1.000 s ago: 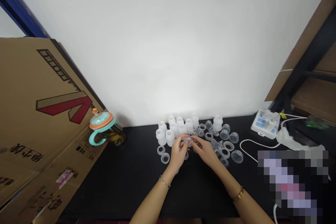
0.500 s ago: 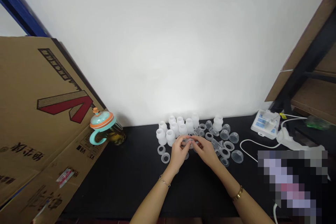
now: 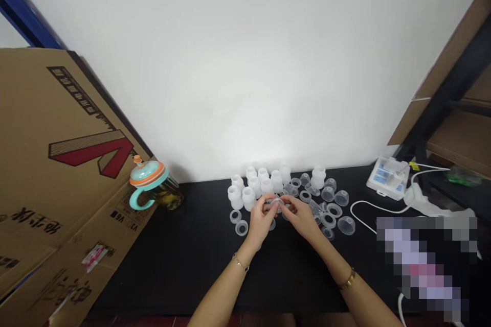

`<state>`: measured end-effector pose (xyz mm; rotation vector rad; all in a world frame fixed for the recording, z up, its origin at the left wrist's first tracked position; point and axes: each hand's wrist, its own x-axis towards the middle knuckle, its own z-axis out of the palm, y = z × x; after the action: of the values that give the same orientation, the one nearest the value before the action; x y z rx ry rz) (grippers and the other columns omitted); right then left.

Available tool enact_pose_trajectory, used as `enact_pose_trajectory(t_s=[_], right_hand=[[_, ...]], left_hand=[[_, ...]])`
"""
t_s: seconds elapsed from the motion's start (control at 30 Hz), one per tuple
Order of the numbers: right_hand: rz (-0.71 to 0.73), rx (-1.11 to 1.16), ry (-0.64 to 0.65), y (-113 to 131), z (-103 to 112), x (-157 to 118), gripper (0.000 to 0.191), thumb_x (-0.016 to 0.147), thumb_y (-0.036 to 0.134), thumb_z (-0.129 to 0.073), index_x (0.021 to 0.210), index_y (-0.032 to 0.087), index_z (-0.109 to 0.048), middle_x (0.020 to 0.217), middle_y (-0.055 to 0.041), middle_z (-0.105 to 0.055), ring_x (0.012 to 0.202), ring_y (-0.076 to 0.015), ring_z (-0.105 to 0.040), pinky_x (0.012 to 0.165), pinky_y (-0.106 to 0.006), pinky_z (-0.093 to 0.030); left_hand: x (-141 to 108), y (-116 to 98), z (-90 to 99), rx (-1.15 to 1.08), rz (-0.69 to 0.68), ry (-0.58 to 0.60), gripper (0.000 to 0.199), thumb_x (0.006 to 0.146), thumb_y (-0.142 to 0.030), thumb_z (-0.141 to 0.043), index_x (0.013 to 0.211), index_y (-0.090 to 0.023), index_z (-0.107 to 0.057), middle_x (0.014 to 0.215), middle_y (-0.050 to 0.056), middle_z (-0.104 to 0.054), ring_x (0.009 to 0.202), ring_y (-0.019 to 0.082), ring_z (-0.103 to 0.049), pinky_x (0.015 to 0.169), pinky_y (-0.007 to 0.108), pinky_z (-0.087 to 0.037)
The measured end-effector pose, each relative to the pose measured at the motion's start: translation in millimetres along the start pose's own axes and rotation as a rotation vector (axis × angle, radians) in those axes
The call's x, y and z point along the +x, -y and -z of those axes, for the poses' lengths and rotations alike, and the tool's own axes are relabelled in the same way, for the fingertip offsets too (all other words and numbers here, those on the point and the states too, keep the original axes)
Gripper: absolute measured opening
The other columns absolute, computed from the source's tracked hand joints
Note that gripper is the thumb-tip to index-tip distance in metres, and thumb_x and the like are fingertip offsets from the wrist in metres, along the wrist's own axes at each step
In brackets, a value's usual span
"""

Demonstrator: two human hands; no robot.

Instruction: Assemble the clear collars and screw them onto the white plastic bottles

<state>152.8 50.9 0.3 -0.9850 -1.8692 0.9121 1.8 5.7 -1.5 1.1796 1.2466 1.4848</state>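
Observation:
Between both hands, over the black table, is a clear round bottle part point(image 3: 276, 203), partly hidden by fingers. My left hand point(image 3: 262, 217) pinches it from the left. Thumb and fingertips of my right hand point(image 3: 301, 218) are closed on its right side. White bottles point(image 3: 249, 197) stand in a group just behind and left of the hands. Two clear rings point(image 3: 241, 228) lie left of my left hand. To the right of my right hand are loose clear rings point(image 3: 329, 220) and clear dome caps point(image 3: 346, 225). One white bottle point(image 3: 318, 177) stands apart among them.
A jug point(image 3: 153, 184) with a teal and orange lid stands at the left, beside a large cardboard box point(image 3: 76, 163). At the right lie a white power strip point(image 3: 388, 178) and a white cable point(image 3: 368, 205). A white wall point(image 3: 245, 71) closes off the back.
Fingers of both hands have shifted slightly around the clear part, and more of its round edge shows now. The view has moved a little; the objects on the table stay put.

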Motion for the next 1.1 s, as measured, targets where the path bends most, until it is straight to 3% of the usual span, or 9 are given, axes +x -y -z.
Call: enact_pose_trajectory(t_s=[1.1], right_hand=[[0.056, -0.07, 0.004, 4.0, 0.4, -2.2, 0.019, 0.094, 0.036, -0.055, 0.099, 0.023, -0.068, 0.087, -0.0026, -0.074, 0.065, -0.0174, -0.065, 0.06, -0.027, -0.05]], left_hand=[[0.7, 4.9, 3.6, 0.077, -0.118, 0.01, 0.029, 0.088, -0.042, -0.069, 0.107, -0.02, -0.072, 0.113, 0.009, -0.065, 0.083, 0.017, -0.069, 0.065, 0.026, -0.06]])
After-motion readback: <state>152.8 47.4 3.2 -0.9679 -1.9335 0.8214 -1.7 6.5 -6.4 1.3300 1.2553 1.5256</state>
